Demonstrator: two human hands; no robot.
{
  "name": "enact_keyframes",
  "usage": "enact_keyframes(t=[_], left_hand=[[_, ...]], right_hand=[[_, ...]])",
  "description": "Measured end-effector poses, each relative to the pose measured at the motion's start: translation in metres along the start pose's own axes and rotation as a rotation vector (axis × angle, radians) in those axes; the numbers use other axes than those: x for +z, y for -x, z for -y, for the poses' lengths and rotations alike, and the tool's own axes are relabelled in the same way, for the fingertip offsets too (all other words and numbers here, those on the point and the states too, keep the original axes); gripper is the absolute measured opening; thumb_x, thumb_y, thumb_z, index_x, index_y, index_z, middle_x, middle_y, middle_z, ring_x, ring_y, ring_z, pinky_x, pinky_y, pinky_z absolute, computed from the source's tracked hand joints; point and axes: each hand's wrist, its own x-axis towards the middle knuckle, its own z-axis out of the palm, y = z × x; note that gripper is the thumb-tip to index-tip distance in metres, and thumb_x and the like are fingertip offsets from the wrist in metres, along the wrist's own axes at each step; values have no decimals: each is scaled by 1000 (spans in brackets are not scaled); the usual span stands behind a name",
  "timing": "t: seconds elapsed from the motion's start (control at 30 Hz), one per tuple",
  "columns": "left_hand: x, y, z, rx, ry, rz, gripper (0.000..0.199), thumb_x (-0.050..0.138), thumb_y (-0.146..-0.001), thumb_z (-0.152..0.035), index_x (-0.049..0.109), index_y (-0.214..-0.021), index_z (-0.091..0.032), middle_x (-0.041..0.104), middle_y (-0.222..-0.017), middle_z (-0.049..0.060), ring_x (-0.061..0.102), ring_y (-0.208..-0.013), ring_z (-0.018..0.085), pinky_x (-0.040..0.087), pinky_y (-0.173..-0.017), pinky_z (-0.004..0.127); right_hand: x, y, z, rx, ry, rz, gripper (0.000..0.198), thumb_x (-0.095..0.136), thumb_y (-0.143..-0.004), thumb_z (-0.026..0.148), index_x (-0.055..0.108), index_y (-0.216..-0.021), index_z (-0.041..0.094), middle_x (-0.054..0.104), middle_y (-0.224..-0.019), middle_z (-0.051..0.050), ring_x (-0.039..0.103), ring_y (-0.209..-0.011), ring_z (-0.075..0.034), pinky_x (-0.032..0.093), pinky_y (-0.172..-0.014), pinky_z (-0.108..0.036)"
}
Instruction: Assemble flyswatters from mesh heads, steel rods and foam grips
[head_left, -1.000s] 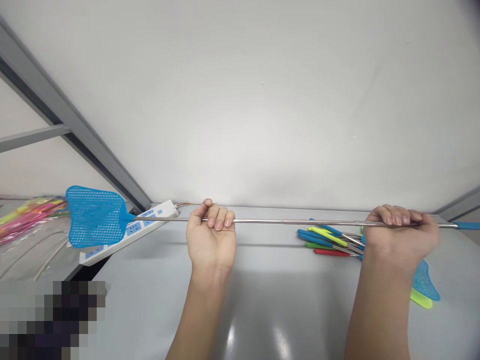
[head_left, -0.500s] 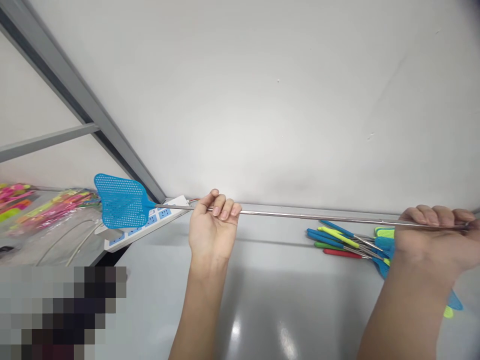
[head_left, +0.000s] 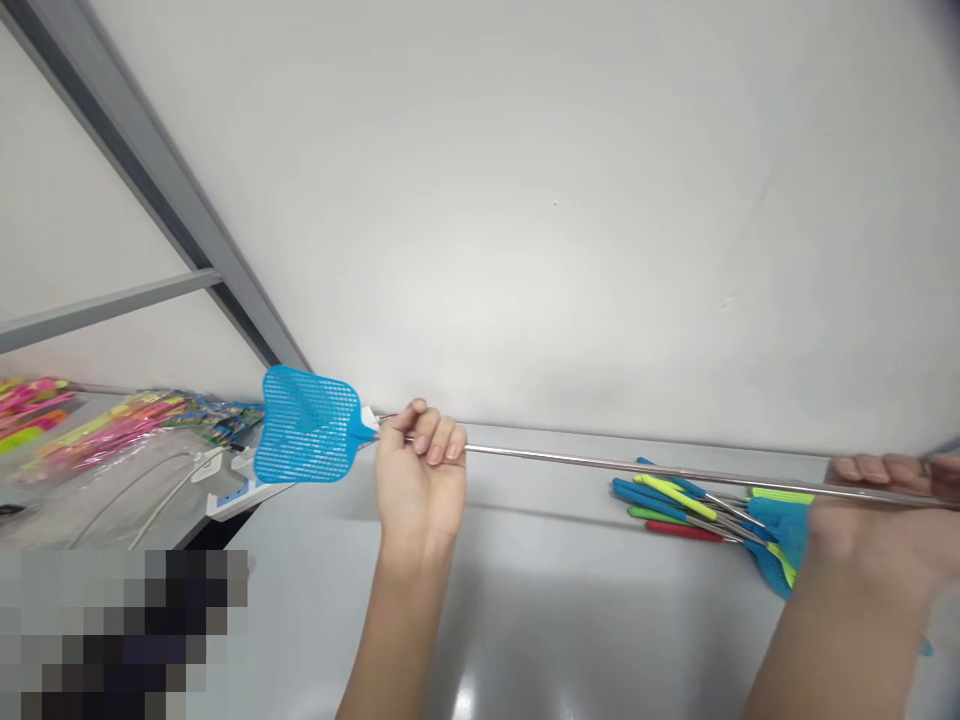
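Note:
A fly swatter with a blue mesh head (head_left: 309, 428) and a long thin metal rod spans the view from left to right, raised above the table. Close behind the mesh head, my left hand (head_left: 421, 470) is closed round the rod, palm up. Farther right, my right hand (head_left: 885, 520) is also closed round it, near the frame's edge. The rod's right end lies out of view. Beneath the rod, partly covered by my right forearm, several more swatters (head_left: 679, 508) lie in a pile, with blue, green, yellow and red handles.
A white power strip (head_left: 244, 490) with cables sits on the table (head_left: 525, 600) at left. Beyond it are plastic-bagged colourful items (head_left: 124, 425). A pale wall (head_left: 555, 250) rises behind the table, with a grey metal frame (head_left: 180, 210) at left.
The swatter's blue head has come rightward, closer to my left hand. My right hand has shifted slightly right and down, and the rod's right end has left the view.

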Motion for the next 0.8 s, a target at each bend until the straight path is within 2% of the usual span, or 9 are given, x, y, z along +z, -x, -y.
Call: enact_keyframes(t=[0.1,0.23,0.33,0.4,0.5,0.63,0.8], left_hand=[[6,8,21,-98,34,16,15,36,-75,-9,45,-64,-14,20,-45,-8,24,-35,4,29,-38,16],[12,15,36,-197,-17,30,14,38,-76,-10,48,-67,-13,29,-51,-6,35,-45,4,41,-56,18],[13,13,32,-190,-113,85,12,40,-75,-10,51,-71,-13,37,-58,-3,42,-56,5,42,-66,21],[12,11,25,-190,-204,136,12,40,-75,-11,52,-74,-14,41,-64,-1,45,-62,7,42,-68,22],[11,9,18,-136,-427,189,13,41,-76,-18,53,-77,-16,44,-72,0,45,-67,9,40,-63,21],[12,13,18,-35,-714,263,24,35,-79,-25,50,-63,-16,43,-63,-2,40,-56,8,35,-54,21],[15,22,15,-150,-927,442,37,26,-82,-25,44,-52,-15,43,-54,-2,35,-48,8,30,-51,22]], right_hand=[[19,15,-18,-32,238,221,28,35,-73,24,54,-53,15,36,-40,2,34,-35,-7,27,-29,-21],[42,48,-38,297,359,571,34,37,-76,32,54,-52,14,37,-42,1,38,-38,-8,29,-36,-23],[49,65,-44,434,380,733,35,35,-79,33,53,-54,16,37,-44,1,37,-39,-8,29,-38,-23],[49,69,-44,473,421,783,33,37,-79,32,53,-55,16,39,-48,1,37,-40,-8,28,-39,-23],[46,67,-42,520,450,840,30,40,-78,31,54,-58,15,38,-48,1,36,-42,-8,27,-39,-22],[43,64,-41,630,404,936,28,40,-78,32,54,-62,15,36,-47,2,36,-41,-7,25,-39,-22],[43,67,-39,674,399,954,34,34,-82,30,52,-58,15,35,-45,2,35,-40,-8,24,-39,-23]])
